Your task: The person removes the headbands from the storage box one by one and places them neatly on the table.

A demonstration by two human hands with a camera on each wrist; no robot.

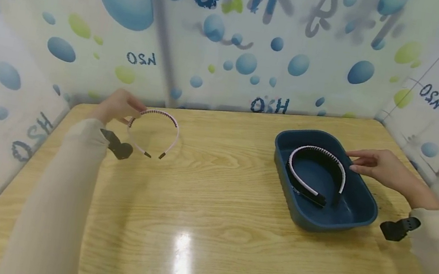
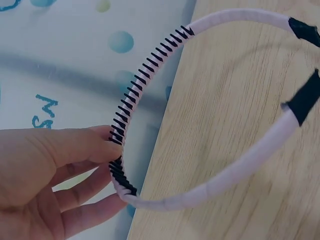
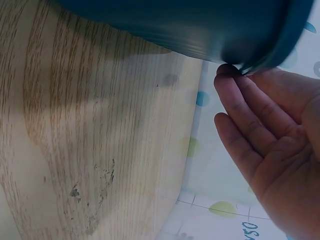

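My left hand (image 1: 118, 105) pinches a thin pale pink headband (image 1: 177, 137) with black zigzag wrapping and black tips, raised over the table's far left. In the left wrist view, thumb and fingers hold the wrapped part of its curve, and the open ends point away from the hand. My right hand (image 1: 384, 170) holds the right rim of a dark blue plastic tub (image 1: 305, 223), thumb at the rim and fingertips tucked under its lip in the right wrist view. Inside the tub lies a similar headband (image 1: 292, 170), with dark ends and other pieces overlapping beneath it.
A light wooden table (image 1: 207, 212) lies under everything, the tub standing at its right. Behind and at the sides hangs a white cloth (image 1: 228, 81) with blue and green dots and lettering. Dark wrist devices (image 1: 116, 145) sit at both cuffs.
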